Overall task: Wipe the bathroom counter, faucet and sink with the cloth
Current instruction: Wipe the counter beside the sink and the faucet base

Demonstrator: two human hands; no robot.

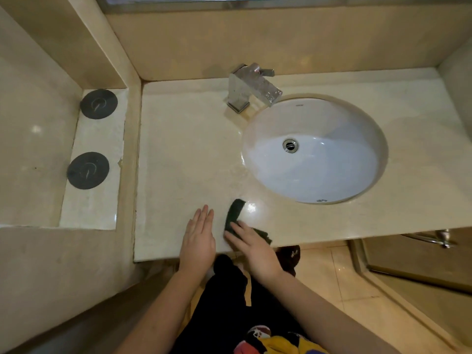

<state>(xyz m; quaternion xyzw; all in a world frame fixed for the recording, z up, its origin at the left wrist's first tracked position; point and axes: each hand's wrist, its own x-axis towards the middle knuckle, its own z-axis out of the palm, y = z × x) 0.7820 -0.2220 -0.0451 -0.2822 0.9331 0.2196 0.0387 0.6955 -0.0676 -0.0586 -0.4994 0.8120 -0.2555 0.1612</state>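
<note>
A dark green cloth point(234, 212) lies on the cream marble counter point(184, 154) near its front edge, just left of the white oval sink point(314, 149). My right hand point(252, 247) rests flat on the cloth's near end with straight fingers pressing it down. My left hand point(198, 238) lies flat on the bare counter right beside it, fingers straight and together. The square chrome faucet point(251, 86) stands at the back of the counter, its spout reaching over the sink's rim.
A lower side ledge point(94, 213) at the left holds two round black discs point(98, 104) point(88, 170). Walls close in the counter at the back and left. A chrome towel bar point(434, 238) sticks out below the counter's front right.
</note>
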